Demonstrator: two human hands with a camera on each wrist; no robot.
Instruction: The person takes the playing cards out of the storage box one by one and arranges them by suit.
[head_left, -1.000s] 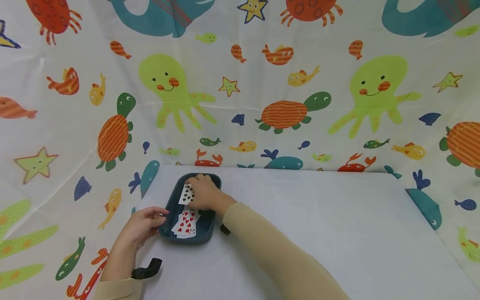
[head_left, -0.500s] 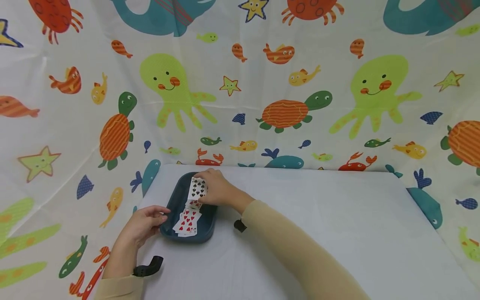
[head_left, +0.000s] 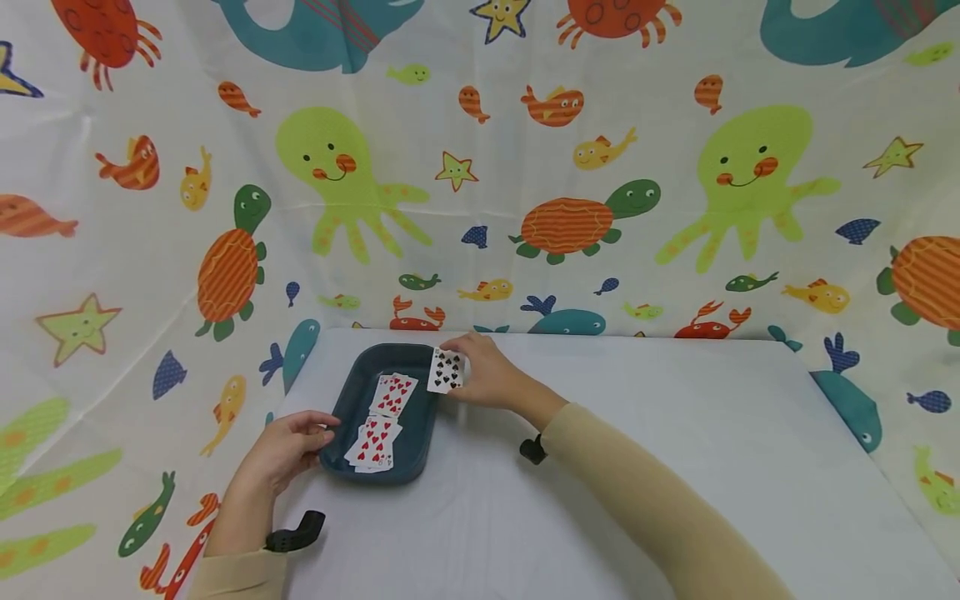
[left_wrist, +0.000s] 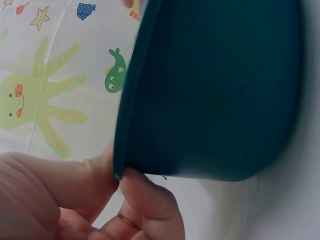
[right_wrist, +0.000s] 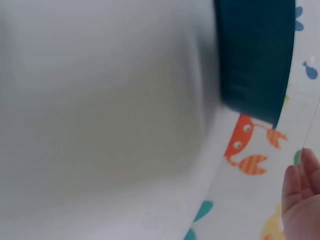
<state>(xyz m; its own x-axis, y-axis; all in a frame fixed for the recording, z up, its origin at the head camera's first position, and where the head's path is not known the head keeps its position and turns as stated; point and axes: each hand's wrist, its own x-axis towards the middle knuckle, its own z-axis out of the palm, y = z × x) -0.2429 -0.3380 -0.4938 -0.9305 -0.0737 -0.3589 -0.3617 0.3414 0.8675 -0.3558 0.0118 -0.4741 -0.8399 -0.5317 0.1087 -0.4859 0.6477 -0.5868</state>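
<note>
Because I can judge it only by eye from here, I take the spade card (head_left: 446, 371) to be light, thin and springy, with a slick face that could slide between dry fingertips. It is held over the right rim of the tray (head_left: 414, 446), towards the tray's far right corner; whether it touches that rim I cannot tell, nor whether it is one card or several squared together. The right hand (head_left: 487, 371) pinches it at its right side, which strikes me as the sensible hold: light pressure near the edges should do, and a harder squeeze would probably bow or crease it. The left hand (head_left: 288, 450) pinches the tray's left rim, and the left wrist view shows that grip close up. Near the far left corner of the desk (head_left: 637, 450), the tray is dark blue-green, smooth and round-cornered (moulded plastic, I would guess, stiff but not heavy), so its rim looks the easiest place to take hold. Inside it lie the far heart cards (head_left: 393, 394) and, closer to its near edge, the loosely fanned near heart cards (head_left: 374, 444), all fairly flat and likely awkward to lift without a nail under one edge. Beyond the desk's far edge hangs a lightly creased cloth (head_left: 487, 192) printed with sea creatures.
</note>
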